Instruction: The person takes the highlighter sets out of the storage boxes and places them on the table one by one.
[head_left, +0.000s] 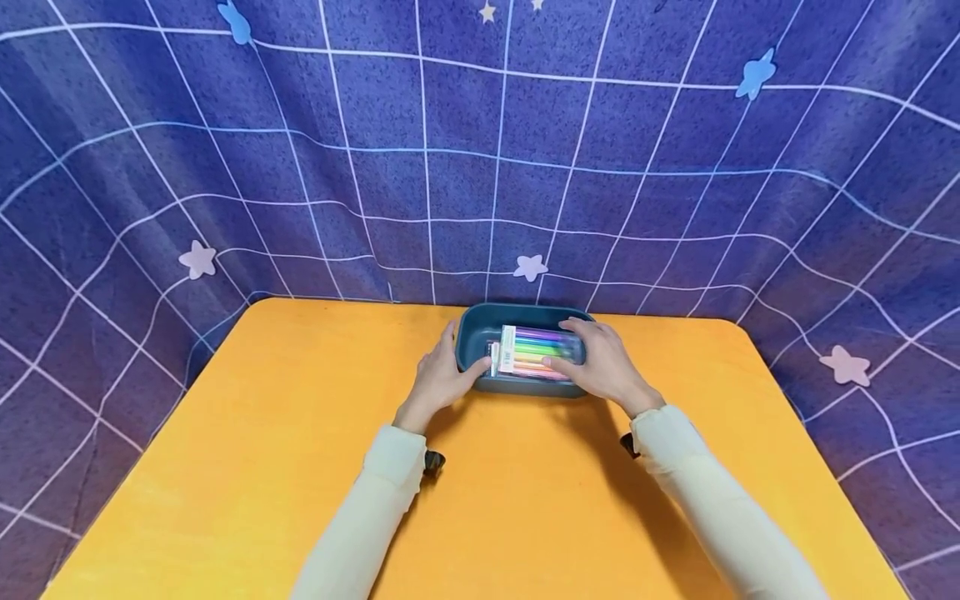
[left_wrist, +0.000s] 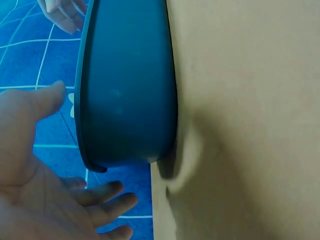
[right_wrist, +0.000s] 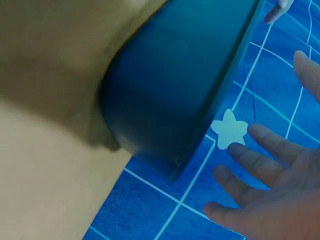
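A dark teal plastic bin [head_left: 525, 387] stands near the back edge of the table. Inside it lies a clear pack of rainbow-coloured pens [head_left: 536, 350], with a smaller packaged item [head_left: 492, 353] partly hidden beside its left end. My left hand [head_left: 438, 377] is at the bin's left end, fingers spread and thumb over the front rim in the head view. The left wrist view shows this hand [left_wrist: 45, 185] apart from the bin wall [left_wrist: 127, 85]. At the opposite end is my right hand [head_left: 609, 365]; in the right wrist view its loosely spread fingers [right_wrist: 257, 162] hold nothing.
An orange-yellow tabletop [head_left: 300, 467] extends in front of the bin and to both sides. Behind it hangs a blue curtain [head_left: 465, 192] with a pale grid and star shapes. Dark wrist devices [head_left: 433, 463] show below the cuffs.
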